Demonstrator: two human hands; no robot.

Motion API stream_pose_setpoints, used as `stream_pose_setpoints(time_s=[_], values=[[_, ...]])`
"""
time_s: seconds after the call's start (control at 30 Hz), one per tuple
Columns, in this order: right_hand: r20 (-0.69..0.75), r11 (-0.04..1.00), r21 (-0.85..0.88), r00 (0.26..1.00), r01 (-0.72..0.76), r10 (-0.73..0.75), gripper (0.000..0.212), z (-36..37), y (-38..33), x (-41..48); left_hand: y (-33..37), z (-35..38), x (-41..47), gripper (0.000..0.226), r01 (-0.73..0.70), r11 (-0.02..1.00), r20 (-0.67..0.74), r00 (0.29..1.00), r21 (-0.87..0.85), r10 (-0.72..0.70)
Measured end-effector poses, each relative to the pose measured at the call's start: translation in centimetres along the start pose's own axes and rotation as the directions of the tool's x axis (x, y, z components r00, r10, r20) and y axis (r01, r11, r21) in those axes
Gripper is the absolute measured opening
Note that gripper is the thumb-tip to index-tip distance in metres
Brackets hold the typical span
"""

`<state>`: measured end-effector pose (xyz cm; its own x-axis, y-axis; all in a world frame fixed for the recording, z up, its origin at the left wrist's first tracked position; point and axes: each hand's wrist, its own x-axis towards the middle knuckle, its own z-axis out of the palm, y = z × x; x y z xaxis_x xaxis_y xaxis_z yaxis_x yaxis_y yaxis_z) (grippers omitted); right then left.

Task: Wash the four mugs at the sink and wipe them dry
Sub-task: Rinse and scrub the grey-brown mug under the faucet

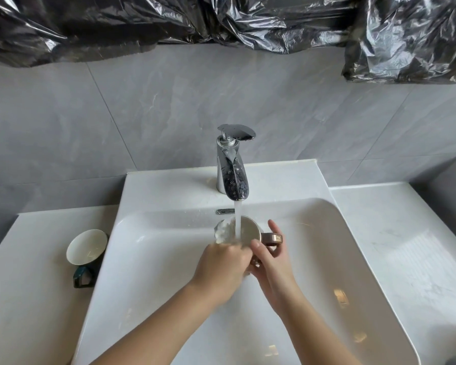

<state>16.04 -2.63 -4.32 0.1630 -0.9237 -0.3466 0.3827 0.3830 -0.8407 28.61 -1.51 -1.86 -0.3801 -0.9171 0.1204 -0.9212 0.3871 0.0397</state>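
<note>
Grey tiles (90, 127) and black plastic sheeting (142, 22) back the white sink (169, 285), where I see the right hand (271, 264) gripping a brown, cream-lined mug (249, 230) beside its handle under the running tap (231, 167); the left hand (221, 264) curls its fingers over the rim.

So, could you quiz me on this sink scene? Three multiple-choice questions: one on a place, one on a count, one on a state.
1. Where is the dark green ceramic mug?
A) inside the white sink basin
B) on the white counter left of the basin
C) on a shelf

2. How many mugs show?
A) two
B) three
C) four

3. The chrome tap is:
A) off
B) dripping
C) running steadily

Answers:
1 B: it sits on the counter, outside the basin.
2 A: only the green one and the brown mug with a white inside, which the left hand and right hand hold.
3 C: a full stream of water falls into the brown mug.
</note>
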Motion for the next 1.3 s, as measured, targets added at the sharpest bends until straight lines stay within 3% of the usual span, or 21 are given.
stream_pose_setpoints(time_s=[0.07, 0.13, 0.2, 0.27, 0.33, 0.5, 0.6, 0.67, 0.77, 0.87, 0.93, 1.07, 1.17, 1.3], values=[[0.001, 0.999, -0.043, 1.000, -0.001, 0.001, 0.078, 0.0, 0.1, -0.2, 0.4, 0.9, -0.6, 0.030, 0.010, 0.998, -0.070, 0.997, -0.061, -0.014], [-0.010, 0.996, -0.087, 1.000, -0.009, 0.008, 0.087, -0.1, -0.2, -0.2, -0.3, 1.0, -1.0, 0.031, -0.019, 0.994, -0.036, 0.999, -0.111, 0.015], [-0.021, 0.993, -0.119, 1.000, -0.011, 0.009, 0.088, -0.1, -0.2, 0.0, -1.8, 1.3, -0.9, 0.038, -0.071, 0.997, 0.050, 0.996, -0.002, 0.071], [-0.010, 0.990, -0.140, 1.000, 0.000, -0.001, 0.077, -0.2, -0.1, 0.2, -3.3, 1.2, -0.5, 0.039, -0.136, 0.981, 0.116, 0.986, 0.136, 0.121], [-0.007, 0.987, -0.163, 1.000, -0.002, 0.001, 0.067, -0.1, 0.1, 0.3, -3.7, 1.0, -0.3, 0.039, -0.141, 0.975, 0.173, 0.979, 0.169, 0.111], [-0.039, 0.978, -0.208, 0.999, 0.015, -0.023, 0.072, -0.1, 0.1, 0.6, -2.6, 0.3, -0.3, 0.038, -0.152, 0.988, 0.167, 0.976, 0.040, 0.143], [0.045, 0.983, -0.179, 0.999, 0.031, -0.024, 0.073, -0.1, 0.1, 0.4, -1.8, 1.0, -1.8, 0.031, 0.020, 0.989, 0.042, 0.999, -0.147, -0.014], [0.101, 0.990, -0.132, 0.994, 0.052, -0.039, 0.055, 0.0, -0.1, 0.3, -0.7, 2.0, -2.9, 0.034, 0.120, 0.918, -0.021, 0.990, -0.377, -0.138], [0.160, 0.998, -0.047, 0.986, 0.053, -0.045, 0.037, 0.0, -0.7, 0.5, 0.0, 2.8, -3.3, 0.045, 0.143, 0.818, -0.102, 0.966, -0.558, -0.239], [0.141, 0.995, -0.050, 0.987, 0.082, -0.075, 0.030, 0.3, -0.7, 0.5, 0.4, 2.7, -3.6, 0.054, 0.152, 0.660, -0.085, 0.946, -0.736, -0.312], [0.083, 0.987, -0.098, 0.989, 0.130, -0.122, 0.026, 0.6, -0.5, 0.6, 0.7, 2.4, -3.8, 0.044, 0.186, 0.493, 0.008, 0.940, -0.850, -0.340], [0.070, 0.962, -0.180, 0.978, 0.206, -0.196, 0.022, 1.2, -0.8, 0.7, 1.2, 2.2, -3.8, 0.022, 0.221, 0.225, 0.115, 0.907, -0.949, -0.405], [0.140, 0.931, -0.250, 0.961, 0.266, -0.237, 0.022, 1.6, -1.6, 0.5, 1.5, 1.8, -3.7, 0.023, 0.217, 0.108, 0.160, 0.908, -0.970, -0.387], [0.234, 0.922, -0.296, 0.955, 0.249, -0.183, 0.020, 1.6, -2.2, 1.0, 1.2, 1.9, -3.9, 0.025, 0.205, 0.010, 0.187, 0.912, -0.979, -0.365]])
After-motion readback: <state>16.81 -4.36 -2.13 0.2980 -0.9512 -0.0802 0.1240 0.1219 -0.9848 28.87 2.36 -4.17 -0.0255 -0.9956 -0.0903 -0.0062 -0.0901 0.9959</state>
